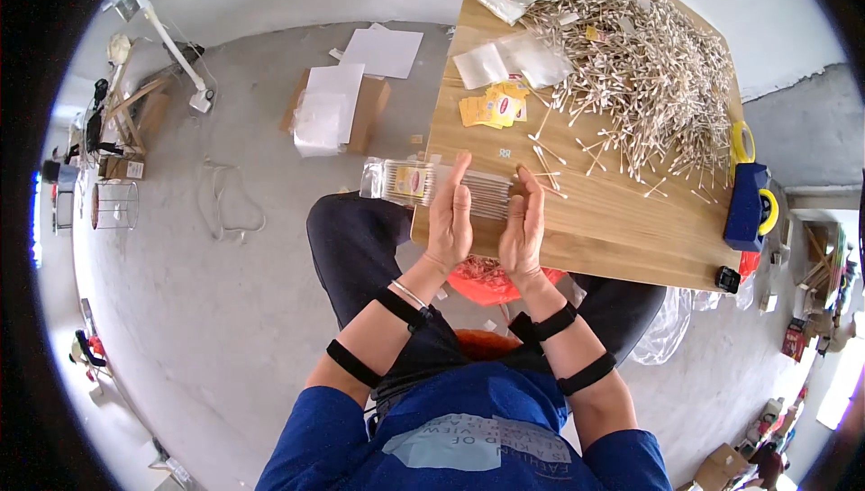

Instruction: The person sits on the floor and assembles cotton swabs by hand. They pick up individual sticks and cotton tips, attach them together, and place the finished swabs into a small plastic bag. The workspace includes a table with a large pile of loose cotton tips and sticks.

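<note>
My left hand and my right hand stand on edge at the table's near left corner, palms facing, fingers stretched out. Between them lies a flat row of cotton swabs, its sticks running from one palm toward the other; whether clear film covers it I cannot tell. Just left of my left hand, a clear packet of cotton swabs with a yellow label card juts past the table edge. A few loose swabs lie beyond my right fingertips.
A large heap of cotton swabs covers the table's far right. Yellow cards and clear bags lie farther back. A blue tape dispenser stands at the right edge. Below the near edge shows a red bag.
</note>
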The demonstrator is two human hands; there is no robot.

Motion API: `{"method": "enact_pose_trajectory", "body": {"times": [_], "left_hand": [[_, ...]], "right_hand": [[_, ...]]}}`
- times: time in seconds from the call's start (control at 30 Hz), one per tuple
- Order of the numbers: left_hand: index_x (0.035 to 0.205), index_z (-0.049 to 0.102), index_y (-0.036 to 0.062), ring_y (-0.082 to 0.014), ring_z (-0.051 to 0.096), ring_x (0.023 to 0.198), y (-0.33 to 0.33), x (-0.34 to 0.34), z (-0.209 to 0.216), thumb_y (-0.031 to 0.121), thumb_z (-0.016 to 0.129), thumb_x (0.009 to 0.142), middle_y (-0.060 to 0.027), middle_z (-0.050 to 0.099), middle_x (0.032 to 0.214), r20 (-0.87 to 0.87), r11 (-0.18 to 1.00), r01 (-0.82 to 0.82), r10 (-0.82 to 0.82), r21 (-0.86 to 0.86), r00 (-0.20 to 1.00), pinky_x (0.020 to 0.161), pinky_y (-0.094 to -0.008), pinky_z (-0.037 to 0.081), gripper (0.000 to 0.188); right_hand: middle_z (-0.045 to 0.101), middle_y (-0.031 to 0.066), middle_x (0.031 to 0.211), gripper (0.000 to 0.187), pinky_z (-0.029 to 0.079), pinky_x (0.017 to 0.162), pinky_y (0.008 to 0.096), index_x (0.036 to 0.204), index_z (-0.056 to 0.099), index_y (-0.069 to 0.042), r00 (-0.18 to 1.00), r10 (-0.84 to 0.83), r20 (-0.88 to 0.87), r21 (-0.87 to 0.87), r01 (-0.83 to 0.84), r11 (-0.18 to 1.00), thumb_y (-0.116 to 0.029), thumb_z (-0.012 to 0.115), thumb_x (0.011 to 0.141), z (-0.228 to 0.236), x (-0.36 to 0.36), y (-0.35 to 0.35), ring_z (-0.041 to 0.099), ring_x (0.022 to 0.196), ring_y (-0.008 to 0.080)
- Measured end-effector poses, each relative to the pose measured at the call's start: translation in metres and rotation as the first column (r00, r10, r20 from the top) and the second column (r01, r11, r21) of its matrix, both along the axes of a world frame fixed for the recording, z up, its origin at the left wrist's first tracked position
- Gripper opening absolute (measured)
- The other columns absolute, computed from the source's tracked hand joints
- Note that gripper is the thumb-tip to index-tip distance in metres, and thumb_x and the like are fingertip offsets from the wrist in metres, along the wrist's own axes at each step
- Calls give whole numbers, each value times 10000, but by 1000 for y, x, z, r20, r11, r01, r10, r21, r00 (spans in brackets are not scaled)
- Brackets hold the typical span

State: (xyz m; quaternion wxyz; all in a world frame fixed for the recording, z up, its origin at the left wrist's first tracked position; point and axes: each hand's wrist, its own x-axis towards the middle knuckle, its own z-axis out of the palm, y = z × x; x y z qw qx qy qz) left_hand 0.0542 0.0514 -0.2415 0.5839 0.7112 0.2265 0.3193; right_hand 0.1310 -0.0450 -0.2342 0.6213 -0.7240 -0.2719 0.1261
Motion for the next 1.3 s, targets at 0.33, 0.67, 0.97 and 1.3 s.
{"method": "enact_pose_trajectory", "body": {"times": [0.33, 0.67, 0.97, 1.3], "left_hand": [[1402, 390, -53, -259, 356, 1368, 2, -1, 3, 450, 274, 1038, -180, 423, 1442, 23, 993, 40, -38, -109, 999, 1137, -364, 254, 631], [1382, 417, -64, -269, 400, 1341, 5, -2, -3, 377, 292, 1051, -190, 457, 1418, 66, 994, 25, -18, -109, 998, 1118, -348, 283, 566], [1392, 408, -43, -248, 380, 1347, -2, 0, -5, 430, 290, 1043, -161, 444, 1422, 82, 996, -78, 83, -53, 993, 1136, -366, 257, 599], [1367, 434, -53, -251, 396, 1337, 2, 0, -4, 401, 281, 1049, -169, 466, 1405, 100, 998, -11, 17, -65, 995, 1126, -367, 273, 575]], "right_hand": [[394, 256, 1411, 359, 288, 1116, 424, 1329, 371, 57, 993, 110, 38, -12, -109, 994, -137, 319, 1032, -2, -1, 5, 366, 1344, 369], [416, 268, 1378, 344, 287, 1114, 433, 1311, 393, 63, 989, 138, 53, -3, -138, 990, -67, 356, 995, 0, -2, 10, 383, 1321, 396], [484, 252, 1293, 390, 331, 1059, 494, 1288, 447, 44, 849, 247, 467, -331, -91, 939, -44, 478, 910, -5, 4, 5, 427, 1222, 438], [507, 267, 1240, 337, 357, 1042, 491, 1234, 480, 55, 862, 288, 418, -274, -183, 944, -27, 481, 908, -1, 8, 3, 460, 1174, 449]]}}
